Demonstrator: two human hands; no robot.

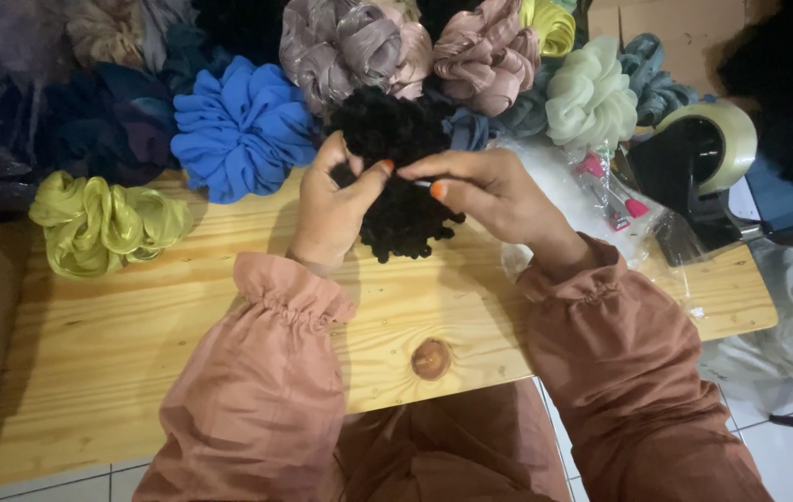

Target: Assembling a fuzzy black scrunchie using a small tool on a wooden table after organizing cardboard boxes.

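A black ruffled scrunchie (394,139) is held above the wooden table (136,316) at its far middle. My left hand (333,209) grips its left side, thumb pressed against the fabric. My right hand (489,191) pinches the scrunchie from the right, fingertips meeting my left thumb; a small pale object shows between the fingers, too small to identify. Both wrists wear gathered rust-pink sleeves.
Scrunchies crowd the table's far edge: olive green (99,223) at left, blue (243,130), mauve (345,42), pink (485,51), yellow (550,23), pale green (590,98). Clear plastic bags (601,195) lie at right beside a black tape dispenser (699,158). Tiled floor lies below right.
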